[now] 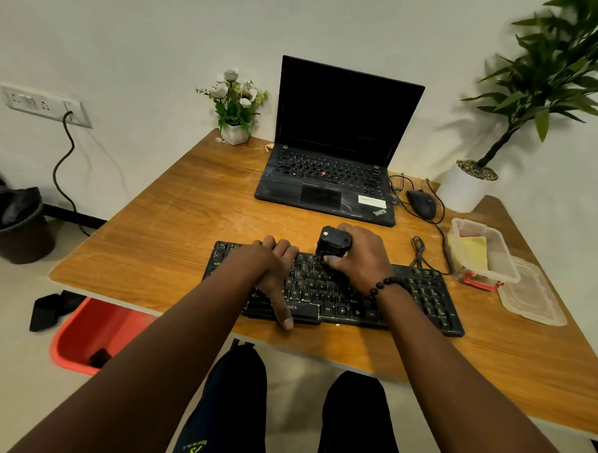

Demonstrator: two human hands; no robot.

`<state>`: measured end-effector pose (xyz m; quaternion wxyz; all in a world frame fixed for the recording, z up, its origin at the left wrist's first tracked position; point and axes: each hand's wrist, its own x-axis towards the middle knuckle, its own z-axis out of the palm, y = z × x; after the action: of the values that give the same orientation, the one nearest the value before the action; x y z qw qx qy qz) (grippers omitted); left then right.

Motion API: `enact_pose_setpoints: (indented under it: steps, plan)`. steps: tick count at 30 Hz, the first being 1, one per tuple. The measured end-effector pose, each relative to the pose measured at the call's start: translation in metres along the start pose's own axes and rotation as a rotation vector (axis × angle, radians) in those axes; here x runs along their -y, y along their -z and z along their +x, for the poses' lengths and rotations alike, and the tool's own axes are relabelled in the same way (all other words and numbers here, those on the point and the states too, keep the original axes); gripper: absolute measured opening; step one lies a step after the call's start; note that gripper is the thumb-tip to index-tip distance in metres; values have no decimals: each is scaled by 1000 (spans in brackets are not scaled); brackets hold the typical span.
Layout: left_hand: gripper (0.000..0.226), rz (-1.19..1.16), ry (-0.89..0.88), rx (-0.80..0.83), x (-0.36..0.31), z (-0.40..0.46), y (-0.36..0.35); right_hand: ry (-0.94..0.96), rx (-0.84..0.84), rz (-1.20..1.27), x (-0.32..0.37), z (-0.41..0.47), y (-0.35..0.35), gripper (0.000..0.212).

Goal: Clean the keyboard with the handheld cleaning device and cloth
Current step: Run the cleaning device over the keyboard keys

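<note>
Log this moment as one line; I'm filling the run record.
right hand: grips handheld cleaning device on keyboard | left hand: flat, steadying keyboard | yellow cloth: in plastic container

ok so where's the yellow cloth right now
The folded yellow cloth lies inside the clear plastic container at the table's right, just beyond the black keyboard's right end.

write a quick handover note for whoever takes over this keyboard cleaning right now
Left hand: flat on the keyboard, steadying its left half.
Right hand: grips the handheld cleaning device, its tip down on the upper middle keys.
Yellow cloth: untouched in the open plastic container to the right.
Done: cannot tell how many keys are covered.
Left: finish the passes, then wipe with the cloth.
</note>
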<state>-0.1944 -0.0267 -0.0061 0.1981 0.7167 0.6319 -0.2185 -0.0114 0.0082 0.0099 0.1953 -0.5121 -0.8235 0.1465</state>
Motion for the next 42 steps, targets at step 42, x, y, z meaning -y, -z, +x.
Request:
enact_pose_setpoints:
  steps: [42]
  plan:
    - [153, 85, 96, 16, 21, -19, 4, 66, 136, -13, 27, 14, 0, 43]
